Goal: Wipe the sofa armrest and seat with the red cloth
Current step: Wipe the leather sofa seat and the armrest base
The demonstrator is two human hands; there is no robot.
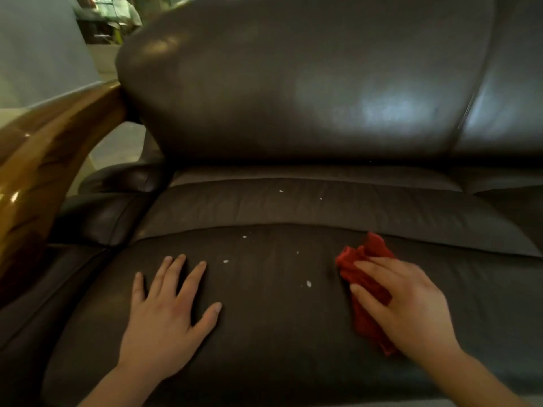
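Mid-wipe on the seat: red cloth bunched flat under right hand, fingers pressed together on top; left hand braced, fingers splayed, holding nothing. Best swept leftward through pale crumbs, gathering rather than scattering. Smooth dark leather, glossy wooden armrest at left.

Left hand flat on the seat; right hand presses the red cloth there.

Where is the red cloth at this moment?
In the head view, the red cloth lies on the right part of the dark seat cushion, pressed under the right hand, with small white crumbs to its left.
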